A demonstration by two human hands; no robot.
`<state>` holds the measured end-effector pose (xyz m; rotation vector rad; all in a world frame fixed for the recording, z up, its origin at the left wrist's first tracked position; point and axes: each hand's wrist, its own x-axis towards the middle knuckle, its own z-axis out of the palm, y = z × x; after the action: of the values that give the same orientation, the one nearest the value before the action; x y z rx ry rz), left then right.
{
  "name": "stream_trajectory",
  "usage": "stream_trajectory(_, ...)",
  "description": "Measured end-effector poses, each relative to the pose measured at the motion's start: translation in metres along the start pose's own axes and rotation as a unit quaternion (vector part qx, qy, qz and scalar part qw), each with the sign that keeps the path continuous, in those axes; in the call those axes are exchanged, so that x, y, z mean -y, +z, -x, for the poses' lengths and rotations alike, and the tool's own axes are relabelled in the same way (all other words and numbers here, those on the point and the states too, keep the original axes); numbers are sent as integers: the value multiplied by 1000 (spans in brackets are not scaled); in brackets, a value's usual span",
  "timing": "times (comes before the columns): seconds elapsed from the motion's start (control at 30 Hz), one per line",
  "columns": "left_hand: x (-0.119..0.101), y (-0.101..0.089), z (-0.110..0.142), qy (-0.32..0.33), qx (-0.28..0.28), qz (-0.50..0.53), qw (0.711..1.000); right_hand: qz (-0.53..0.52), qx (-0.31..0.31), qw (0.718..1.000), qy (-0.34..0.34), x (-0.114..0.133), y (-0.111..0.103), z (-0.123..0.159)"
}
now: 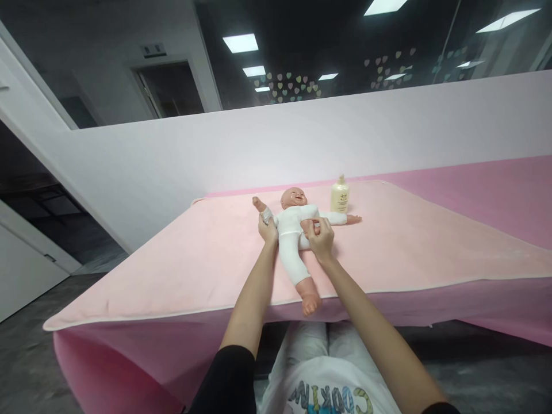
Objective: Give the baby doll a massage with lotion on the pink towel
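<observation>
A baby doll (293,230) in a white suit lies on its back on a pale pink towel (194,270), head away from me, one leg reaching the near edge. My left hand (268,229) is closed around the doll's upper arm at its left side. My right hand (319,236) rests on the doll's belly with fingers curled, pinching the white cloth. A cream lotion bottle (340,195) stands upright just beyond the doll's other arm.
The towel covers a pink padded table (495,195) that runs on to the right. A white partition wall (302,144) stands behind it. Grey floor and a doorway lie to the left. My lap shows below the table edge.
</observation>
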<state>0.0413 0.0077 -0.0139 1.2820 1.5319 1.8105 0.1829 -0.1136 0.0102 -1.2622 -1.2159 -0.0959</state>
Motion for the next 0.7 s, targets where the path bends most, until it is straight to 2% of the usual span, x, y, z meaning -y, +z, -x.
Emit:
stream_trajectory(0.2, 11, 3, -13, -149, -69, 37, 986, -12, -44, 998, 51, 6, -6, -12)
stream_trajectory(0.27, 11, 3, -15, -179, -82, 45, 979, -7, -47, 996, 73, 13, -16, -18)
stream_trajectory(0.37, 11, 3, -15, -187, -80, 41, 978, 15, -31, 997, 68, 27, -44, -18)
stream_trajectory(0.43, 9, 3, -14, -181, -76, 39, 980, 22, -13, 998, 52, 35, -69, -6)
stream_trajectory(0.57, 7, 3, -12, -177, -81, 40, 980, 55, 54, 995, 61, 41, -116, 40)
stream_trajectory(0.7, 6, 3, -11, -163, -74, 40, 983, 64, 150, 982, 95, 27, -138, 75)
